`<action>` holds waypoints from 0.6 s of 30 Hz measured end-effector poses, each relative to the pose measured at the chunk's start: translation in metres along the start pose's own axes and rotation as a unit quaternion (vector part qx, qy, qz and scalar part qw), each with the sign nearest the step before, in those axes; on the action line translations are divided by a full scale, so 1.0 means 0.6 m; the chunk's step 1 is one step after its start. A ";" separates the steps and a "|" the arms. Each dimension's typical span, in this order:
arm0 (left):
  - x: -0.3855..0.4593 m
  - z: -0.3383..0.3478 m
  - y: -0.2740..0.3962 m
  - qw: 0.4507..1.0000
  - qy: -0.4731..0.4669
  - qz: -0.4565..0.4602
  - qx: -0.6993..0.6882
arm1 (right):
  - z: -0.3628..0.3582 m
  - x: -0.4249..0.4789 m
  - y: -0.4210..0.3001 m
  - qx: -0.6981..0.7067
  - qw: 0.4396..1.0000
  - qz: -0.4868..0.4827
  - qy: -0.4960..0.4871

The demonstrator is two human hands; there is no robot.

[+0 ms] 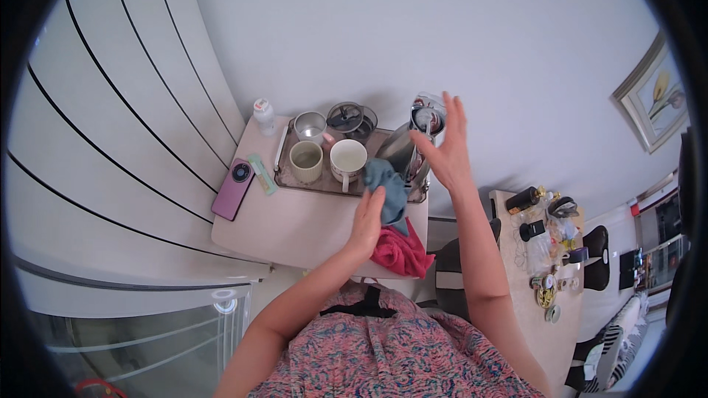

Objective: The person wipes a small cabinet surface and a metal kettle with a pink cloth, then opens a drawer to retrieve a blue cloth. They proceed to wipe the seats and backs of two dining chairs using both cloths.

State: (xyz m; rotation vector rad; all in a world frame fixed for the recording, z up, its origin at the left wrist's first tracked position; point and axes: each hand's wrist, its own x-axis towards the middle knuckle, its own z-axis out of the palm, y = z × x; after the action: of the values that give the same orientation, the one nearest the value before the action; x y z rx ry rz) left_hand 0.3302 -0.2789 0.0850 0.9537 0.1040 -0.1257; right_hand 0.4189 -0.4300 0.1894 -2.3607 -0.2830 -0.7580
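My left hand (365, 224) holds a blue-grey cloth (390, 193) at the front right of a serving tray (293, 181). My right hand (451, 155) is raised with thumb and fingers apart, beside a shiny stainless steel vacuum jug (394, 145). Whether the right hand touches the jug's chrome top I cannot tell. Left of the cloth stands a white patterned mug (348, 159), then a ribbed pale green cup (306, 163). Behind them are a steel cup with a pink handle (310, 126) and a dark glass pot with a lid (348, 117). A crumpled red cloth (402, 251) lies below my left hand.
A purple phone (232, 190), a green packet (261, 174) and a white bottle (264, 116) are on the left of the small table (310, 221). White panels (138, 121) border it there. Right of me are a chair (451, 265) and a cluttered long table (531, 331).
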 end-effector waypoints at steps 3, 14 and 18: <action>0.042 0.018 -0.020 0.983 -0.027 0.113 0.140 | 0.011 0.007 -0.023 0.055 0.994 0.054 -0.079; 0.220 0.054 0.019 0.928 -0.001 0.265 0.262 | 0.015 0.009 -0.004 0.002 0.995 0.023 -0.095; 0.218 0.032 -0.037 0.931 0.054 0.275 0.233 | 0.008 0.008 -0.006 -0.003 0.996 0.020 -0.086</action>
State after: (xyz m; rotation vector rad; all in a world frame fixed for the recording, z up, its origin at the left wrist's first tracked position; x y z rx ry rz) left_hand 0.4566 -0.3149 0.0593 1.4302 -0.1003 0.4422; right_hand 0.4238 -0.4241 0.1909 -2.4334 -0.3056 -0.5386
